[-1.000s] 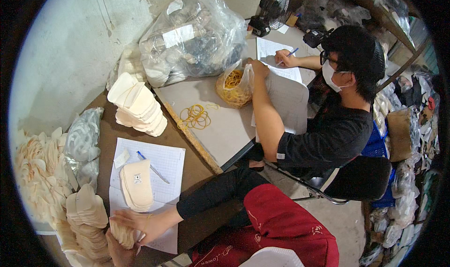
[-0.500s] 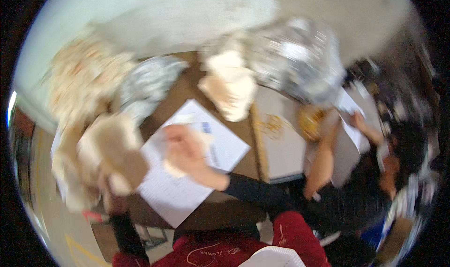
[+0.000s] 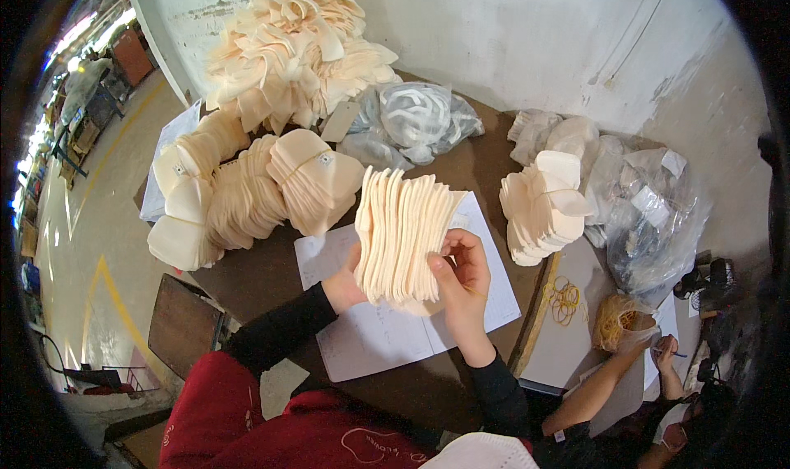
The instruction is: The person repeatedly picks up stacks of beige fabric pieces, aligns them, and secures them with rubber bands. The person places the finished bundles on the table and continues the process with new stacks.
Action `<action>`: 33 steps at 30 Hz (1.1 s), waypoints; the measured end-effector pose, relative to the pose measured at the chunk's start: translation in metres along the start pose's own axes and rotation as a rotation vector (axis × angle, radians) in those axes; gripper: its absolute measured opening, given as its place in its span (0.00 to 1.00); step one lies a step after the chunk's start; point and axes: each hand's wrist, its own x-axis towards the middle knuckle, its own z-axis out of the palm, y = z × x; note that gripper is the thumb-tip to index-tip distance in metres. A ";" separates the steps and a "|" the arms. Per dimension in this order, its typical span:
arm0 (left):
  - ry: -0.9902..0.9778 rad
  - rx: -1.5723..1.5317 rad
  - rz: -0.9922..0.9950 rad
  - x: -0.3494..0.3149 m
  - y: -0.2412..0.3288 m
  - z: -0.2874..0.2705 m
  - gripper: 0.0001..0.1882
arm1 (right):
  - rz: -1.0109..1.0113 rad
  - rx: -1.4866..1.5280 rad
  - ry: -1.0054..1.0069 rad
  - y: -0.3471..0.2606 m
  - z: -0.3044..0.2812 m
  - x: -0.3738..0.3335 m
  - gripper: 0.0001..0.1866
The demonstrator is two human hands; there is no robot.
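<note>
There is one view, taken from the left fisheye camera on the person's head. It looks steeply down and forward over the brown table (image 3: pixel 247 280), from quite near, so that the left hand (image 3: pixel 342 283) and the right hand (image 3: pixel 466 283) are around the middle. The person's own red garment (image 3: pixel 214 403) shows along the lower edge, while the white wall (image 3: pixel 477 41) closes the view at the top. Because the lens is very wide, it also reaches the floor (image 3: pixel 115 189) at far left and the co-worker (image 3: pixel 591 393) at lower right.
</note>
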 end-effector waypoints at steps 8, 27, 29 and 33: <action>-0.343 0.373 0.178 -0.012 0.003 0.025 0.28 | -0.009 -0.007 -0.053 -0.002 0.000 -0.004 0.19; -0.125 0.703 0.150 -0.015 -0.016 -0.066 0.31 | -0.080 -0.347 -0.075 -0.012 0.000 -0.008 0.12; -0.112 0.382 0.097 -0.009 -0.021 -0.068 0.30 | -0.140 -0.350 -0.076 -0.009 0.003 -0.010 0.14; -0.098 0.207 0.058 -0.007 -0.021 -0.071 0.29 | -0.170 -0.362 -0.084 -0.004 0.002 -0.010 0.15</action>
